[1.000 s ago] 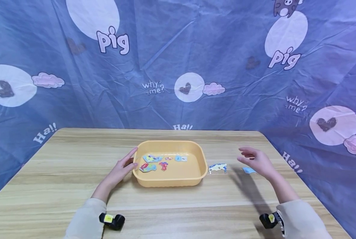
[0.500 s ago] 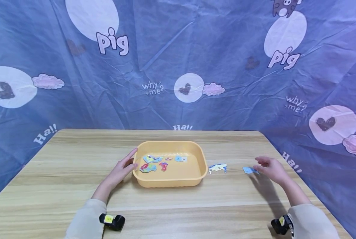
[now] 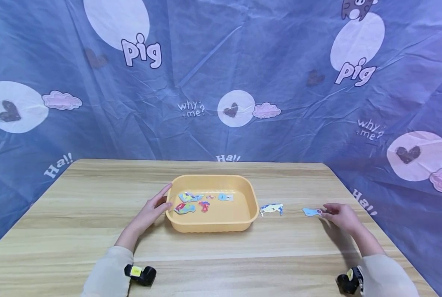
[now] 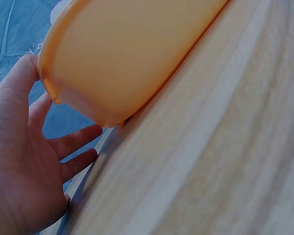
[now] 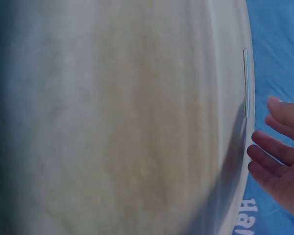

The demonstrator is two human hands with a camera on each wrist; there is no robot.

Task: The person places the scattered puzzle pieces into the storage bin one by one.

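Note:
My left hand (image 3: 149, 212) holds the left side of a shallow yellow-orange tray (image 3: 213, 227). In the left wrist view its thumb and index finger meet at the tray's rim (image 4: 49, 73), while the other fingers spread near the outer wall. At the right of the table lies a flat, light-blue printed piece (image 3: 310, 212) with a red patch at its right end. The fingertips of my right hand (image 3: 342, 218) are right at that end. In the right wrist view this piece (image 5: 246, 83) shows edge-on, beside the spread fingers of the right hand (image 5: 284, 156).
Between the tray and the blue piece lies a white-and-blue flat piece (image 3: 271, 209), close to the tray's right wall. Several colourful flat pieces rest inside the tray, among them a green-and-red one (image 3: 185, 208). A blue printed cloth (image 3: 191, 136) hangs behind the wooden table (image 3: 221, 264).
My right hand has moved right and down from above the table to the blue piece's right end. The left hand and the tray stay in place.

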